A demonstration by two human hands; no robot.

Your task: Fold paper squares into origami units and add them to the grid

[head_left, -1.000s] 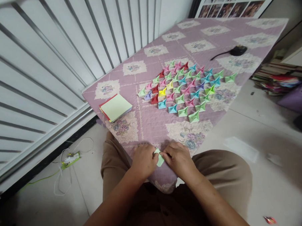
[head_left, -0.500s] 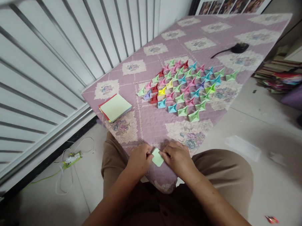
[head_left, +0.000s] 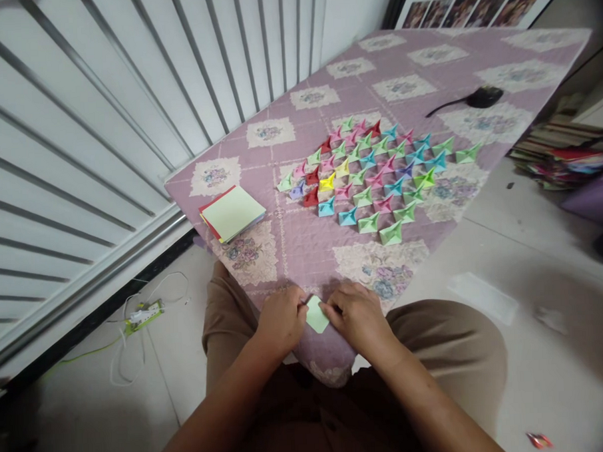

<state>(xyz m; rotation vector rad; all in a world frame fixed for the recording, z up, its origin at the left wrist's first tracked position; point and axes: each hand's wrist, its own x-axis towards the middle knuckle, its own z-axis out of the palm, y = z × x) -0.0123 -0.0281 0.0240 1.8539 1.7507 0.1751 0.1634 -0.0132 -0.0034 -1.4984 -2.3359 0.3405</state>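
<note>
A small folded piece of light green paper (head_left: 316, 315) is held at the near corner of the table, its corners cut off or folded in. My left hand (head_left: 284, 318) pinches its left edge, and my right hand (head_left: 356, 313) pinches its right edge. Beyond them, several folded paper pieces (head_left: 363, 196) in green, pink, blue, red, yellow and purple stand in slanting rows. To the left lies a stack of square paper sheets (head_left: 233, 213), pale green on top with red and yellow edges showing.
The table (head_left: 312, 252) has a purple floral cloth. A black object with a cable (head_left: 484, 97) lies at its far right. White slatted panels border the left side. A power strip (head_left: 144, 315) with wires is on the floor.
Both hands still hold the green paper in nearly the same pose. The whole view has shifted slightly, so the table and its things appear a little further right.
</note>
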